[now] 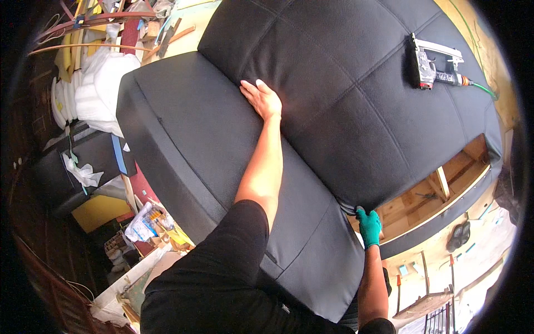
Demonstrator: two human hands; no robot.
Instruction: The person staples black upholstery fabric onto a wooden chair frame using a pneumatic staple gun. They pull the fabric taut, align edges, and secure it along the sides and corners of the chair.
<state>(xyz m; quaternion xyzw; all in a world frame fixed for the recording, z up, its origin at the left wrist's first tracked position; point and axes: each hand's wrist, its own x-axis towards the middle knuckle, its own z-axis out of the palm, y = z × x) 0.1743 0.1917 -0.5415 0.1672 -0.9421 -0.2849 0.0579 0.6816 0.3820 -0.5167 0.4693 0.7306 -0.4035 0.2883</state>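
Observation:
A sofa covered in black leather-like upholstery fills the middle, with a seat (183, 106) and a stitched backrest (334, 83). My left hand (262, 100), bare with its fingers stretched out, presses flat along the crease where seat and backrest meet. At the near end of that crease, my right hand (369, 225) wears a green glove. Its fingers close on the gathered black cover (349, 206) at the backrest's lower corner; the fingertips are partly hidden. Beside this hand the bare wooden frame (439, 186) shows through the uncovered side of the backrest.
A staple gun (427, 69) with a green air hose (483, 88) lies on the backrest at the upper right. White padding (105, 89) is heaped at the left, above another black piece (94, 161). Dark sandals (458, 236) lie on the floor to the right.

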